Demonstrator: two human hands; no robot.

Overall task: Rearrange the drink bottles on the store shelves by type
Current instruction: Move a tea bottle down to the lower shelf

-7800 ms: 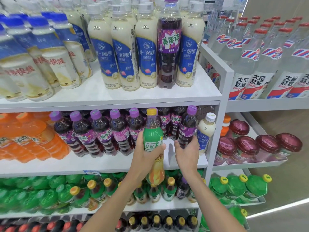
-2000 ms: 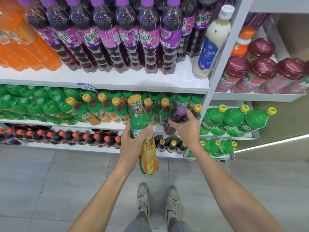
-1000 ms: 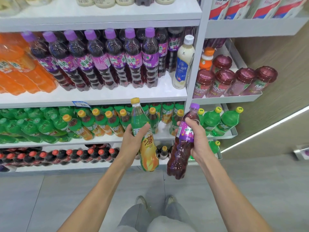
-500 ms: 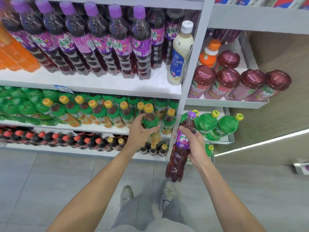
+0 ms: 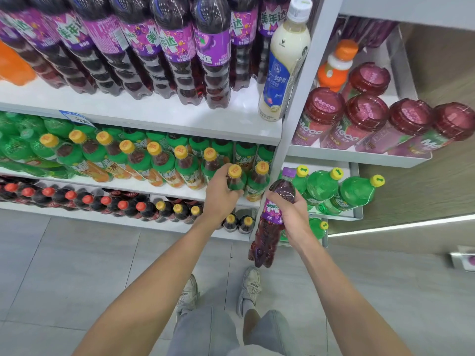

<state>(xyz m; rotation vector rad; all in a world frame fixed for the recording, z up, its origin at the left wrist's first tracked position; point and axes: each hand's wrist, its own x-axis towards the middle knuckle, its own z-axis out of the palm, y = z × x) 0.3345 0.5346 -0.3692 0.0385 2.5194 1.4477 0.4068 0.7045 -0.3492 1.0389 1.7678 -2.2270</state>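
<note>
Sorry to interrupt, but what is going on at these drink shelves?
A person is sorting bottles by type. The left hand grips a yellow-capped tea bottle among its matching row on the shelf. The right hand holds a purple grape soda bottle off the shelves, not yet placed. A cream bottle stands beside the purple sodas above.

Grey tiled floor fronts the white shelving unit; right of that unit stands a wood-grain wall panel with a lit white strip along its foot.
</note>
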